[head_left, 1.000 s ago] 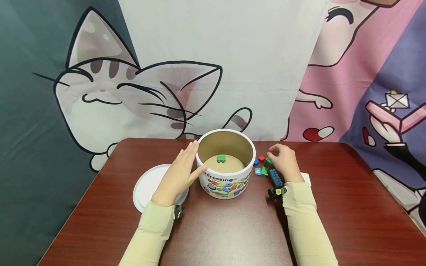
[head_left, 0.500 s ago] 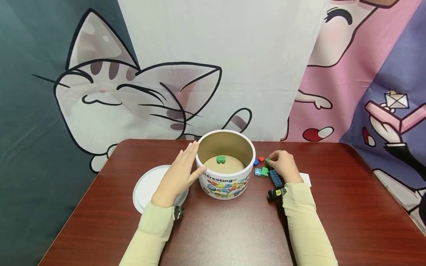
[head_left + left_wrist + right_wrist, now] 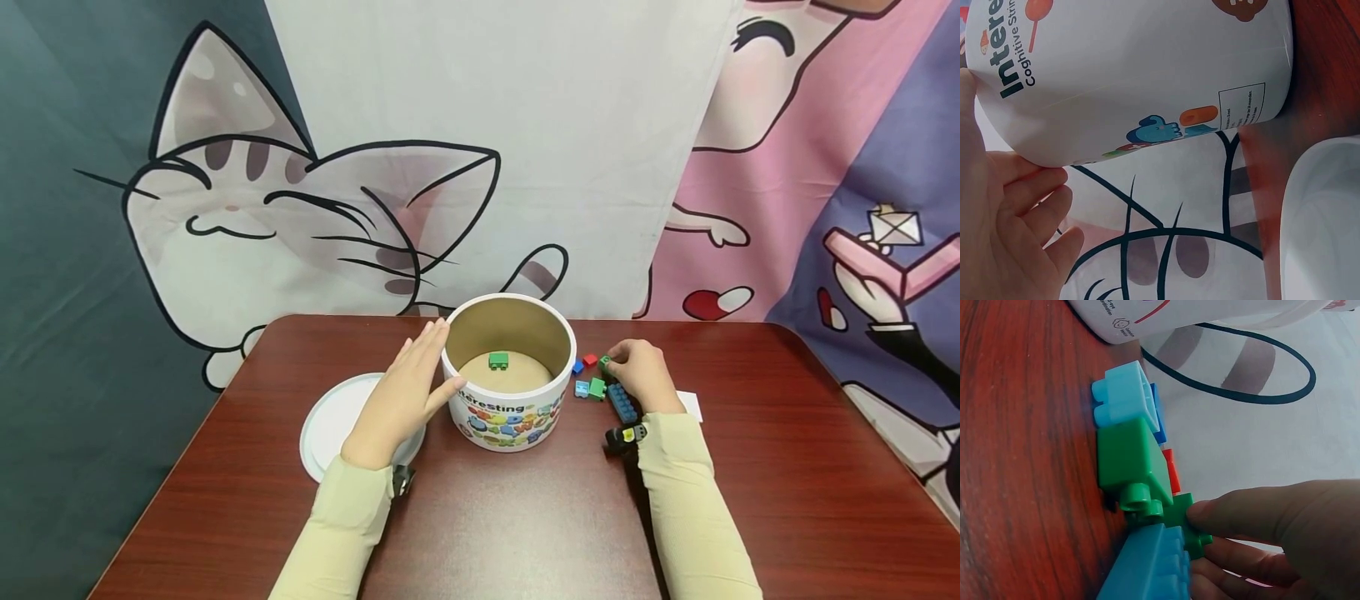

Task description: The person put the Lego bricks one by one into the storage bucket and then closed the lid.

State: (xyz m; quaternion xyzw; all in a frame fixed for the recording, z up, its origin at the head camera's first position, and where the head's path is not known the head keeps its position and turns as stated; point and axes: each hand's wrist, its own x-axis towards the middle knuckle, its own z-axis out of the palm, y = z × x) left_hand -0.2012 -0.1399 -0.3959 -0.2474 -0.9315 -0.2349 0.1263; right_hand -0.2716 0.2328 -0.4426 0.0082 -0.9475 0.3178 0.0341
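A white round tub (image 3: 480,425) with coloured pictures and lettering stands uncovered, a green toy brick (image 3: 498,360) lying on its floor. My left hand (image 3: 401,400) touches the tub's left side, its fingers straight and the thumb by the front rim. In the left wrist view, the fingertips (image 3: 1054,178) rest against the tub wall. To the tub's right, my right hand (image 3: 645,375) pinches a second green brick (image 3: 1180,515) between thumb and fingers, low among the loose bricks. Another green brick (image 3: 1125,456) and a long blue brick (image 3: 1147,565) lie close beside it.
A white round lid (image 3: 337,417) lies left of the tub, partly under my left hand. Near the right hand are a light blue brick (image 3: 582,389), a dark blue brick (image 3: 578,367), a red brick (image 3: 590,360) and a white card (image 3: 689,405).
My right hand has lowered slightly, and its thumb and fingers have come together on the green brick. The left hand and tub stay in place.
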